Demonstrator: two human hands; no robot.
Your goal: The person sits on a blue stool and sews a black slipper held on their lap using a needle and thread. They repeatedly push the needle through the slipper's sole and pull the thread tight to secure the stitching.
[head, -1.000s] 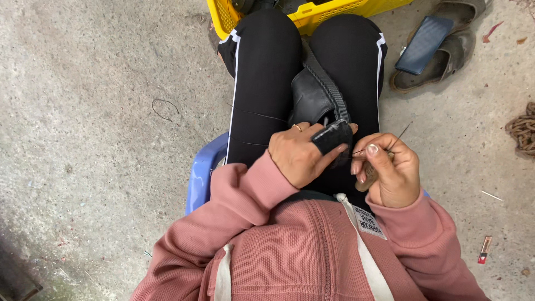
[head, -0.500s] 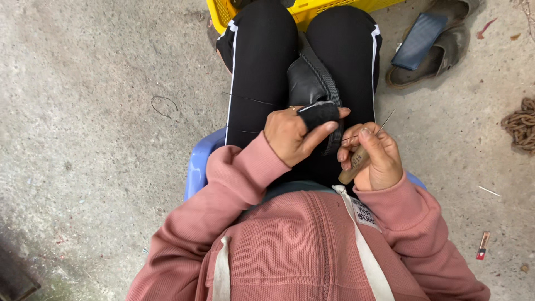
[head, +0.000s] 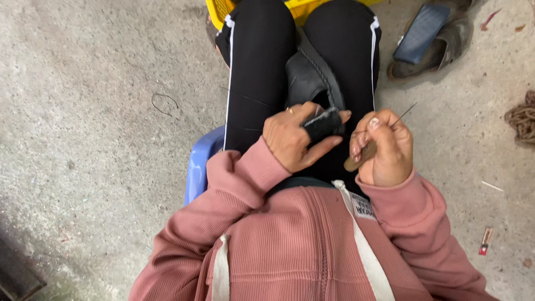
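We sew the black shoe (head: 312, 83) on our lap.
L hand (head: 292, 139) clamps shoe edge; R hand (head: 384, 147) grips needle tool (head: 370, 147), w/ thread to pull next, we think.

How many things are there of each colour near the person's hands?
Black: 1, black leather shoe gripped by left hand
Brown: 1, brown-handled awl in right hand
Blue: 1, blue plastic stool
Yellow: 1, yellow plastic crate
Total: 4

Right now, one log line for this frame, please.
left hand: grips black shoe on lap | right hand: holds awl, needle up | seat: blue stool
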